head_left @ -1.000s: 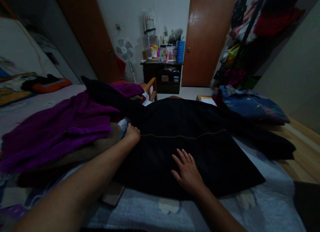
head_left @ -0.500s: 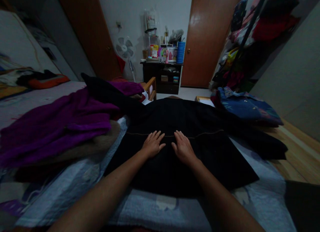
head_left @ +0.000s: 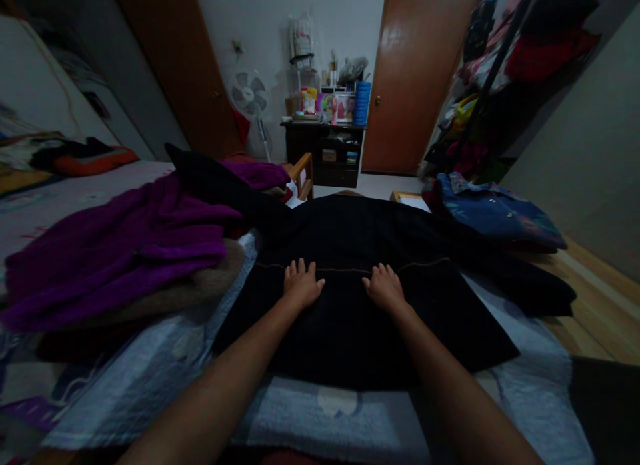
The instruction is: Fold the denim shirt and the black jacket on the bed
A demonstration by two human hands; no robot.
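A black jacket [head_left: 345, 338] lies spread out flat, its sleeves reaching to both sides and a thin brown line of trim running across it. My left hand [head_left: 302, 285] rests on the cloth left of the middle, palm down, fingers apart over the trim line. Right of the middle, my right hand [head_left: 385, 288] lies palm down on the same jacket, its fingers stretched forward at the trim. Neither hand grips the fabric. Beneath the jacket is a light blue blanket [head_left: 295, 418] with pale patches.
Purple fleece clothing [head_left: 125, 245] is heaped on the left, partly under a black sleeve. A folded denim garment [head_left: 500, 211] sits on a pile at the right. Farther back stand a fan [head_left: 250, 95], a dark cabinet [head_left: 323, 158] and a wooden chair arm [head_left: 301, 168].
My hands have moved apart along the trim, the right one clearly to the right and the left slightly left. The jacket stays flat in about the same place.
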